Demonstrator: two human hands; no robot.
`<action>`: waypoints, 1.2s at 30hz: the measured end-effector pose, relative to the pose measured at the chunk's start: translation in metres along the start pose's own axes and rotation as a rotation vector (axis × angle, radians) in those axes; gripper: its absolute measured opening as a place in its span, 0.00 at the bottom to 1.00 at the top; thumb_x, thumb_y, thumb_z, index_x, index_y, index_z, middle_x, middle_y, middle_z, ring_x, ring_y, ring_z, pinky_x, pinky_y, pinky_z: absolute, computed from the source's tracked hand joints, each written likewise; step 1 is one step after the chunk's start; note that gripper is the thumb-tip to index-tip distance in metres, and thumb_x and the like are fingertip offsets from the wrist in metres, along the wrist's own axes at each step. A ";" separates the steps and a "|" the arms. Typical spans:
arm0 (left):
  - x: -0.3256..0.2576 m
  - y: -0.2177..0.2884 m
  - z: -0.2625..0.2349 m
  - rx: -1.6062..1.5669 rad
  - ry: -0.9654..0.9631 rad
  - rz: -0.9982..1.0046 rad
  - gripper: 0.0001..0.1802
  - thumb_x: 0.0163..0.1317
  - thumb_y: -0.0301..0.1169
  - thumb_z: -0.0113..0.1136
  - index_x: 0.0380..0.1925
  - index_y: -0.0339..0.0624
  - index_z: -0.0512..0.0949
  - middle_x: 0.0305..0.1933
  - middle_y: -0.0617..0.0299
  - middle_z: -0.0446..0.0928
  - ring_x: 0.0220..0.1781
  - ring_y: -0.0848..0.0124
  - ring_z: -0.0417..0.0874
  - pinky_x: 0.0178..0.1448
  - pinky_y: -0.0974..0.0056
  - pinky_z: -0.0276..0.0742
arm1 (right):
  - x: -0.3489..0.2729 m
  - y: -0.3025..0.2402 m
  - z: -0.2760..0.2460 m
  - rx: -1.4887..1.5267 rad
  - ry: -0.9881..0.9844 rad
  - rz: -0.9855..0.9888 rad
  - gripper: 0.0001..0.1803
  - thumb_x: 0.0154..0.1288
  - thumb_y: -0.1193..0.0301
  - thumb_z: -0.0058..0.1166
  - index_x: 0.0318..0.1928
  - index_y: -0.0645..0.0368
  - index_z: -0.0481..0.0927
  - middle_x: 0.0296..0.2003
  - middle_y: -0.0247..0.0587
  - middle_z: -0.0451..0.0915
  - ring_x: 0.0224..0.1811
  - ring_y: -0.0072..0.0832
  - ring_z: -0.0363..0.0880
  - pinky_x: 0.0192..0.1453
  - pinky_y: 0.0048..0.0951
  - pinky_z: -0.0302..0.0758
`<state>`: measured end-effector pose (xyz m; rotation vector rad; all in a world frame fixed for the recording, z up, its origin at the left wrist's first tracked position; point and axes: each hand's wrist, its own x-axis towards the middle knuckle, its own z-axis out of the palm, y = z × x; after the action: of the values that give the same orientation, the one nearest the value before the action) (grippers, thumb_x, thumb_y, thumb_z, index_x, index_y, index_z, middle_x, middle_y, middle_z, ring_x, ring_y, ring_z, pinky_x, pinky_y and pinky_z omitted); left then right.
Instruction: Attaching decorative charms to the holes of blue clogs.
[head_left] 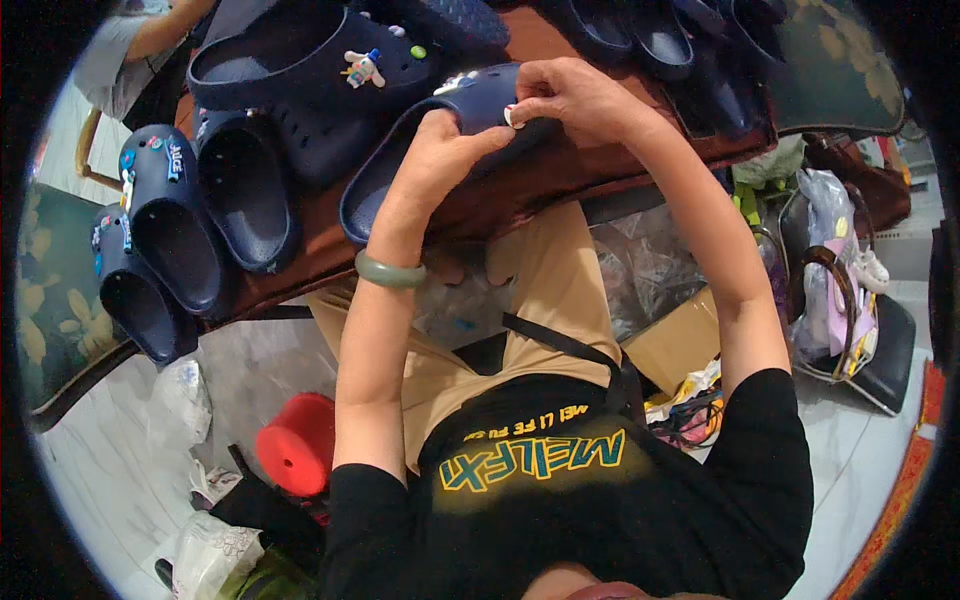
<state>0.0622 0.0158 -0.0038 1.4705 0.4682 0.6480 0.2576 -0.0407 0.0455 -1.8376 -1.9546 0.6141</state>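
A navy foam clog (372, 188) lies at the table's near edge, its toe pointing away to the right. My left hand (440, 160) grips it, the fingers hidden in its opening and the thumb stretched along the upper. Between the fingertips of my right hand (585, 98) is a small white and red shoe charm (514, 116), pinched against the clog's top. Whether it sits in a hole cannot be seen. Another charm, a white one (458, 82), shows on the same clog just beyond my left thumb.
Several navy clogs with charms (172, 215) line the table's left. A larger clog (300, 100) stands behind, and more clogs (655, 40) lie far right. The brown table cover (320, 255) ends above my knees. A red stool (297, 443) and a bag-filled basket (840, 290) flank me.
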 end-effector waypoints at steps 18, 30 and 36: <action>0.002 0.009 0.005 -0.080 -0.040 -0.110 0.21 0.51 0.22 0.66 0.47 0.34 0.78 0.46 0.62 0.80 0.47 0.74 0.79 0.56 0.68 0.72 | -0.028 0.129 0.028 0.078 0.524 0.228 0.17 0.57 0.63 0.62 0.45 0.58 0.80 0.33 0.42 0.80 0.34 0.30 0.79 0.41 0.30 0.75; 0.000 0.005 0.001 -0.063 -0.064 -0.075 0.23 0.50 0.22 0.65 0.49 0.33 0.76 0.47 0.61 0.79 0.48 0.74 0.78 0.57 0.68 0.72 | -0.029 0.043 0.026 0.466 0.584 0.007 0.08 0.56 0.77 0.61 0.38 0.63 0.80 0.36 0.38 0.83 0.37 0.23 0.81 0.44 0.25 0.77; -0.001 0.004 0.003 -0.096 -0.071 -0.047 0.23 0.51 0.21 0.63 0.50 0.32 0.75 0.48 0.62 0.78 0.48 0.74 0.78 0.56 0.67 0.72 | -0.025 0.037 0.024 -0.091 0.689 -0.240 0.09 0.53 0.79 0.59 0.37 0.61 0.81 0.36 0.44 0.80 0.41 0.39 0.79 0.47 0.33 0.77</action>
<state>0.0628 0.0132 0.0001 1.3832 0.4097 0.5713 0.2760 -0.0653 0.0054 -1.5398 -1.6897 -0.1765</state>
